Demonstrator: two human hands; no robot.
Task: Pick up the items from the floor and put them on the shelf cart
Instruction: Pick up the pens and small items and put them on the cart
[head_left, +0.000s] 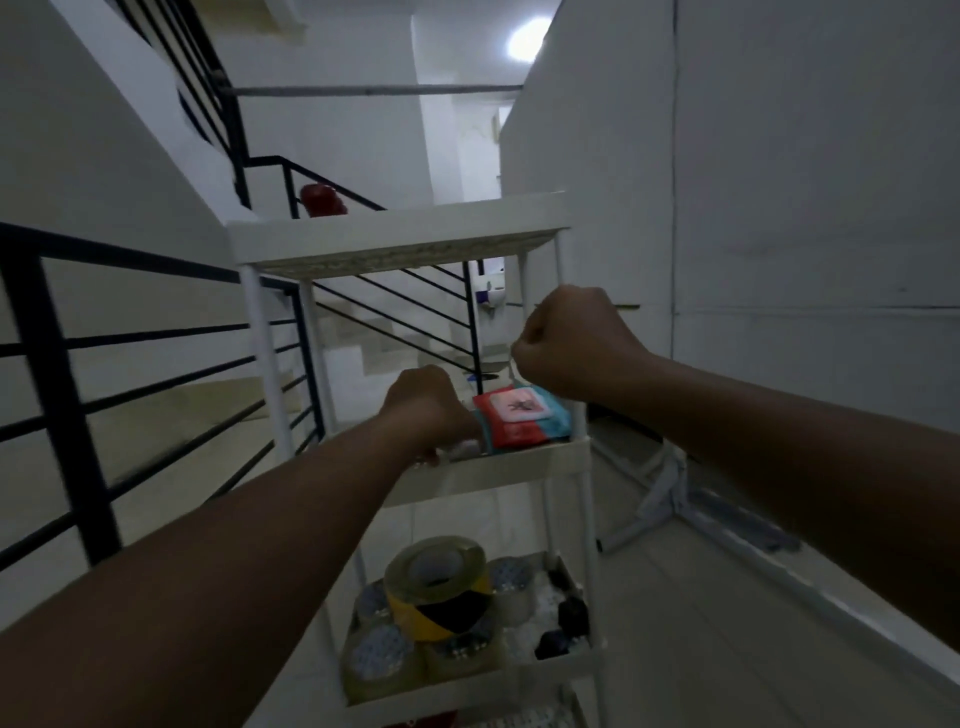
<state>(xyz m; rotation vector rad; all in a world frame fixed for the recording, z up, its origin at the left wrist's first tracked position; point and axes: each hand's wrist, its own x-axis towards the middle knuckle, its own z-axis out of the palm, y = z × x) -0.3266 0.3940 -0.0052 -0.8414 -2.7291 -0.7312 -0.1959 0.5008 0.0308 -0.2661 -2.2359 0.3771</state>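
The left hand (426, 410) reaches into the shelf cart's (498, 467) middle tier, fingers hidden, grasp unclear; the right hand (571, 348) hovers curled, pinching something thin and white; a red-and-blue packet (524, 415) lies at the tier's far right corner; tape rolls (441, 587) fill the tier below.

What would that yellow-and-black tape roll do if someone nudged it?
The tape roll sits tilted on smaller rolls, so it would probably slide or tip off them. Being round, it may roll if it lands on edge. It looks thick, so likely fairly heavy and stiff.
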